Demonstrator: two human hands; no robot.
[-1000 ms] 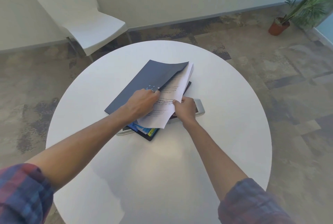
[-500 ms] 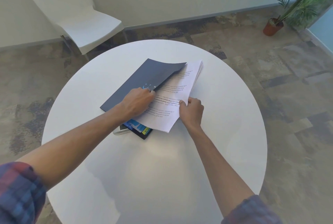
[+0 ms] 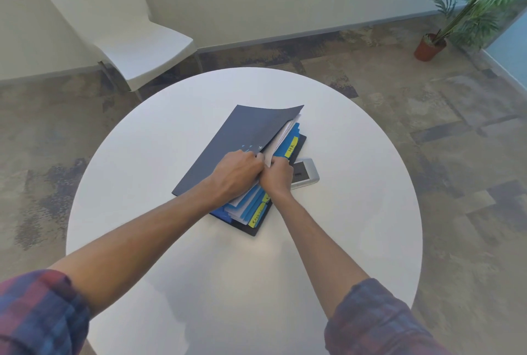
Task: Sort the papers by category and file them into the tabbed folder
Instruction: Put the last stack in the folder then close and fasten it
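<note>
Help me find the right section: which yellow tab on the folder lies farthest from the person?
The yellow tab beyond the right hand, on the far blue divider; the others sit at the folder's near corner.

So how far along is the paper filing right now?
Looks nearly done: no loose papers lie on the table, and white sheets sit between the folder's blue dividers. Both the left hand and right hand are working at the folder's open edge. Left: closing the cover.

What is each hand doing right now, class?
Left hand: holds the folder's dark cover up, fingers curled at its edge.
Right hand: pinches the white papers inside the folder.
</note>
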